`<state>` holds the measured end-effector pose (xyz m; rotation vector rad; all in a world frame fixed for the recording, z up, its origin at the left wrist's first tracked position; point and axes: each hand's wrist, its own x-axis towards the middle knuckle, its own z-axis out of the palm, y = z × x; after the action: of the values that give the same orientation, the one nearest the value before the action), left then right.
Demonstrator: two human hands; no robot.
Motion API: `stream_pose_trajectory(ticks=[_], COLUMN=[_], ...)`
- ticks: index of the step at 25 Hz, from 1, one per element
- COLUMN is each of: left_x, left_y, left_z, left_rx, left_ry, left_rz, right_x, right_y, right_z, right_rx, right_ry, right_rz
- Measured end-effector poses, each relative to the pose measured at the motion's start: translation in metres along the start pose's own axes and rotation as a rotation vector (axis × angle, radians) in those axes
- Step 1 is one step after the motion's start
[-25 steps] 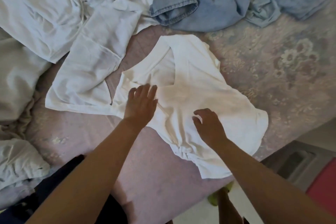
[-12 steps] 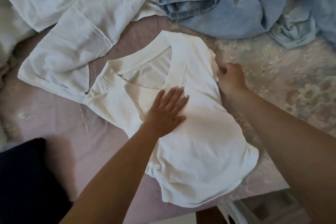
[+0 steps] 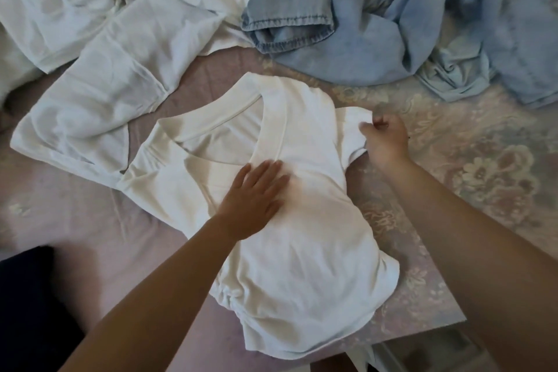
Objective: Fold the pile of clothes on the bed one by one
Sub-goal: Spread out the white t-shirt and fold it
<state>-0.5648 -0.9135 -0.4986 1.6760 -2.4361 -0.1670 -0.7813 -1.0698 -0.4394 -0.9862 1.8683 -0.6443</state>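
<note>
Since half a second ago, the right hand (image 3: 385,139) has pinched the sleeve (image 3: 351,130) and drawn it outward. Flat-fingered, the left hand (image 3: 256,195) presses the white shirt (image 3: 302,251) at mid-frame on the bed (image 3: 453,190). Pulling too hard could drag the shirt askew. It looks soft, creased, bunched at the hem.
</note>
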Motion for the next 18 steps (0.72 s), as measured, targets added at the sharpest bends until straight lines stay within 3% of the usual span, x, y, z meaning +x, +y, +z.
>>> stream_pose_trajectory(ticks=[2,4,6,8,11,17,18], left_x=[0.021,0.048,0.07,0.084,0.094,0.103,0.103], left_y=[0.002,-0.002,-0.013,-0.026,-0.038,-0.022,-0.021], left_z=[-0.024,-0.049,-0.06,-0.064,-0.063,-0.057,-0.058], left_rx=[-0.344,-0.829,-1.243,-1.355,-1.22,-0.589,-0.535], left_ry=[0.112,0.188,0.225,0.19,0.044,-0.333,-0.335], left_rz=[-0.267,-0.724,-1.144,-1.379,-1.359,-0.879,-0.845], right_x=[-0.021,-0.054,-0.084,-0.099,-0.094,-0.081,-0.08], right_y=[-0.012,-0.018,-0.006,0.022,0.063,0.073,0.071], right_z=[0.007,0.024,0.042,0.05,0.038,0.026,0.026], right_rx=[0.113,0.087,-0.12,-0.369,-0.53,-0.974,-0.998], right_ry=[0.008,-0.118,-0.351,-0.475,-0.327,-0.093,-0.054], right_rz=[-0.164,-0.42,-0.713,-0.94,-0.993,-0.736,-0.715])
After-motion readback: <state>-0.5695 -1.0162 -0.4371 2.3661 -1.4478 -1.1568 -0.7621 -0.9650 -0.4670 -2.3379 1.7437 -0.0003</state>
